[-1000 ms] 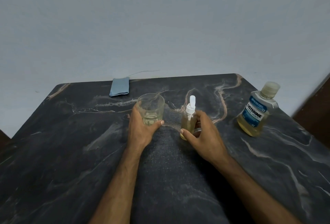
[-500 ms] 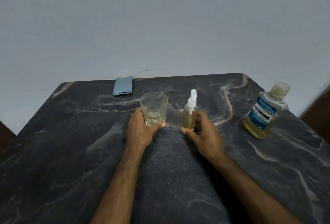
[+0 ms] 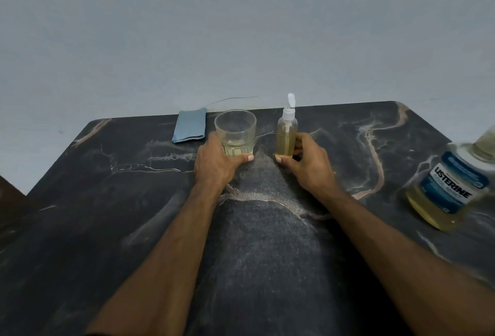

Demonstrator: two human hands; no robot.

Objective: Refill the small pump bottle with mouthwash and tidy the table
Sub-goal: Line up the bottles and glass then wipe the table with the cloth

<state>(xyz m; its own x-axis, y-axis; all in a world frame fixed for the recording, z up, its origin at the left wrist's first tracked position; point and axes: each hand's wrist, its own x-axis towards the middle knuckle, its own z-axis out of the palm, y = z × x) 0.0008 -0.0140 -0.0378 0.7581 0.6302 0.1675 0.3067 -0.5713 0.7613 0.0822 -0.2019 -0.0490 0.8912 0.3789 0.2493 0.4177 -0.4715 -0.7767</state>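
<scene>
While left hand (image 3: 214, 164) grips glass (image 3: 235, 132), right hand (image 3: 308, 164) grips pump bottle (image 3: 286, 134), seemingly upright.

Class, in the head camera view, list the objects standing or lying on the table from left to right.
Folded blue cloth → glass → small pump bottle → Listerine bottle.

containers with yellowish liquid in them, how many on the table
3: the glass held by the left hand, the pump bottle held by the right hand, and the Listerine bottle at the table's right edge.
</scene>
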